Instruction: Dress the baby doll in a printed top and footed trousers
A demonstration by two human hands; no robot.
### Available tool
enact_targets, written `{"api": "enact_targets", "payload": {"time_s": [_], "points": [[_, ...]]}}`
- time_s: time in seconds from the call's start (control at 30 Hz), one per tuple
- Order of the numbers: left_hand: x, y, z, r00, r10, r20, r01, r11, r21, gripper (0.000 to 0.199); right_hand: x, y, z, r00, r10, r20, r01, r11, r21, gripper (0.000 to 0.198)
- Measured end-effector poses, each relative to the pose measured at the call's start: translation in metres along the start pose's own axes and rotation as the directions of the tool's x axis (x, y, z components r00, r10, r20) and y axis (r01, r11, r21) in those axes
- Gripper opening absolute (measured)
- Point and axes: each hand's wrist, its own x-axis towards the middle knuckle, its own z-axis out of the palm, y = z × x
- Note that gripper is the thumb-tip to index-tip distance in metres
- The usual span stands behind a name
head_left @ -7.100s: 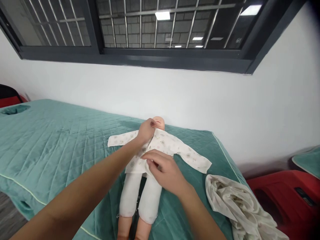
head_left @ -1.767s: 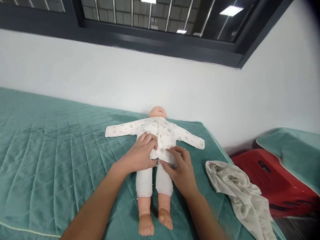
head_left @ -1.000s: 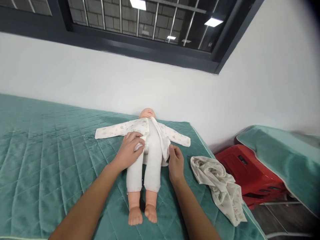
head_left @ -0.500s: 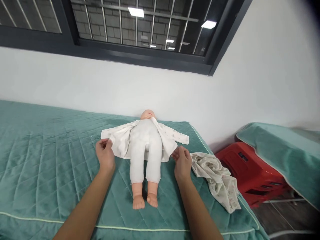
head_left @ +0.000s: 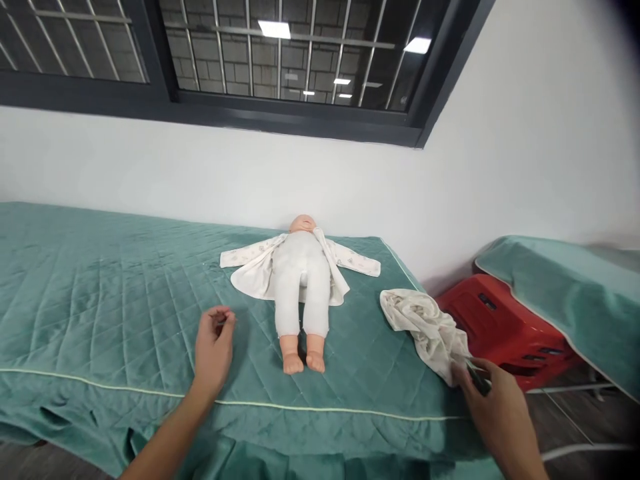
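A baby doll (head_left: 303,280) with a white cloth body lies on its back, feet towards me. Its printed baby jacket (head_left: 255,277) is spread open, sleeves out to both sides. My left hand (head_left: 216,343) hovers left of the doll's legs, fingers curled in with nothing visible between them, apart from the jacket. A crumpled, off-white printed garment (head_left: 423,323) lies right of the doll. At its lower right end, my right hand (head_left: 500,400) has thumb and fingers closed on the cloth edge; part of this grip is hidden.
The quilted green bed cover (head_left: 125,300) has a pale piped front edge. Beyond it are a white wall (head_left: 200,167) and a dark-framed barred window (head_left: 300,120). To the right, a red plastic stool (head_left: 500,327) stands partly under another green cover (head_left: 575,287).
Both hands have let go of the jacket's front flaps, which now lie flat. My left hand has come back towards me; my right hand has moved right to the crumpled garment.
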Motion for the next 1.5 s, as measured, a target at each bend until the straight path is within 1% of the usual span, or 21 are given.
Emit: {"api": "enact_targets", "payload": {"time_s": [0.1,0.2,0.23,0.33,0.4,0.47,0.5,0.6,0.63,0.7,0.77,0.8,0.87,0.93,1.0,1.07,1.13,1.27,1.33,1.4,1.5], "points": [[-0.024,0.011,0.003,0.990,0.000,0.141,-0.005,1.000,0.031,0.027,0.028,0.012,-0.003,0.968,-0.016,0.252,0.025,0.999,-0.033,0.037],[-0.043,0.021,0.010,0.949,0.048,0.311,-0.061,0.998,0.032,0.027,0.038,-0.009,-0.009,0.927,0.041,0.373,-0.021,0.998,-0.057,0.031],[-0.048,0.025,0.011,0.934,0.071,0.351,-0.087,0.996,0.029,0.027,0.038,-0.020,-0.013,0.925,0.027,0.380,-0.018,0.999,-0.028,0.030],[-0.055,0.041,0.012,0.890,0.129,0.437,-0.156,0.987,0.027,0.026,0.034,-0.058,-0.032,0.935,-0.106,0.340,0.048,0.983,0.175,0.032],[-0.056,0.060,0.012,0.867,0.156,0.473,-0.189,0.982,0.023,0.025,0.032,-0.087,-0.049,0.940,-0.160,0.301,0.063,0.949,0.309,0.033],[-0.054,0.087,0.015,0.837,0.190,0.513,-0.218,0.976,-0.005,0.024,0.033,-0.119,-0.066,0.920,-0.202,0.335,0.025,0.885,0.466,0.030],[-0.052,0.104,0.018,0.806,0.223,0.548,-0.240,0.970,-0.041,0.023,0.034,-0.137,-0.074,0.910,-0.231,0.343,0.010,0.842,0.540,0.028],[-0.048,0.159,0.030,0.702,0.317,0.638,-0.274,0.947,-0.169,0.025,0.040,-0.195,-0.094,0.834,-0.386,0.394,0.046,0.760,0.648,0.019],[-0.047,0.177,0.034,0.663,0.360,0.656,-0.297,0.931,-0.212,0.028,0.042,-0.214,-0.100,0.798,-0.449,0.401,0.064,0.725,0.685,0.018],[-0.043,0.206,0.041,0.559,0.468,0.684,-0.365,0.880,-0.304,0.038,0.047,-0.250,-0.110,0.725,-0.561,0.401,0.100,0.661,0.744,0.018],[-0.037,0.228,0.043,0.498,0.495,0.712,-0.390,0.861,-0.326,0.041,0.052,-0.280,-0.121,0.667,-0.647,0.369,0.162,0.610,0.776,0.027],[-0.034,0.235,0.042,0.496,0.494,0.715,-0.398,0.860,-0.319,0.038,0.055,-0.292,-0.126,0.648,-0.680,0.344,0.202,0.589,0.783,0.030],[-0.024,0.247,0.034,0.537,0.480,0.693,-0.412,0.867,-0.281,0.032,0.061,-0.311,-0.137,0.613,-0.728,0.307,0.285,0.566,0.773,0.030],[-0.014,0.256,0.021,0.594,0.470,0.652,-0.436,0.870,-0.230,0.029,0.067,-0.322,-0.146,0.578,-0.755,0.309,0.357,0.575,0.736,0.024],[-0.006,0.265,0.004,0.621,0.467,0.629,-0.474,0.863,-0.173,0.029,0.072,-0.329,-0.152,0.540,-0.765,0.351,0.408,0.603,0.685,0.023],[-0.001,0.277,-0.011,0.618,0.483,0.620,-0.523,0.842,-0.135,0.029,0.074,-0.336,-0.156,0.499,-0.768,0.401,0.455,0.626,0.634,0.026],[-0.001,0.289,-0.024,0.611,0.509,0.605,-0.567,0.816,-0.114,0.029,0.071,-0.344,-0.159,0.451,-0.787,0.421,0.518,0.615,0.595,0.028],[-0.011,0.315,-0.043,0.595,0.571,0.566,-0.654,0.753,-0.071,0.028,0.053,-0.368,-0.171,0.342,-0.881,0.328,0.676,0.473,0.566,0.029],[-0.013,0.326,-0.055,0.588,0.589,0.555,-0.688,0.724,-0.039,0.029,0.044,-0.380,-0.180,0.306,-0.912,0.275,0.713,0.410,0.569,0.028],[-0.011,0.334,-0.071,0.567,0.558,0.606,-0.696,0.718,-0.009,0.029,0.039,-0.387,-0.190,0.325,-0.915,0.240,0.700,0.403,0.589,0.026],[-0.002,0.341,-0.094,0.507,0.394,0.767,-0.656,0.753,0.047,0.027,0.037,-0.391,-0.198,0.412,-0.892,0.188,0.585,0.417,0.695,0.025]]}}
